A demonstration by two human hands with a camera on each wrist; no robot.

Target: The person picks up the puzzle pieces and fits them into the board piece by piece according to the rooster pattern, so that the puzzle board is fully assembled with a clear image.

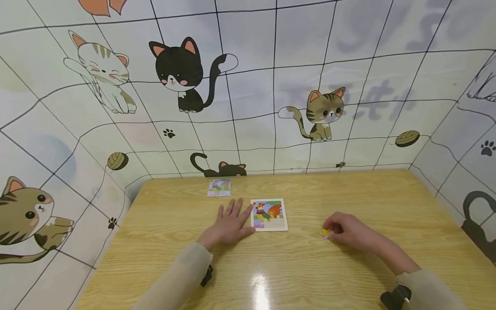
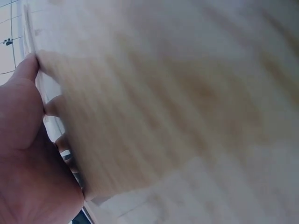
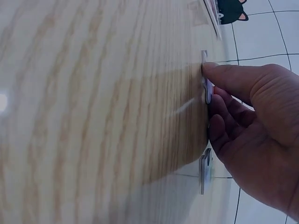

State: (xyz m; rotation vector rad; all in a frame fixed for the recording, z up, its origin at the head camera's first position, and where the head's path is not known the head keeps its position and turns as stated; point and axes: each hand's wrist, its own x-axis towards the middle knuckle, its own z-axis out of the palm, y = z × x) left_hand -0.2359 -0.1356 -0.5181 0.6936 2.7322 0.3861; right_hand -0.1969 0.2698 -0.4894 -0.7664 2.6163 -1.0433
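A square jigsaw puzzle [image 1: 286, 215] in a white frame shows a colourful rooster, with a pale gap at its lower right. Spread flat on the table, my left hand [image 1: 230, 226] touches the frame's left edge with forefinger and thumb. Off to the right, my right hand [image 1: 350, 232] pinches a yellow and purple puzzle piece [image 1: 326, 233] low over the table; whether it touches the wood I cannot tell. The right wrist view shows this puzzle piece [image 3: 208, 91] edge-on at the thumb. Another puzzle piece [image 3: 207, 170] lies by the curled fingers, hidden in the head view.
A small rooster picture card [image 1: 219, 187] lies near the back edge, left of the frame. The wooden table [image 1: 174, 206] meets a wall [image 1: 252, 103] covered in cat drawings. Light glares off the table's front middle.
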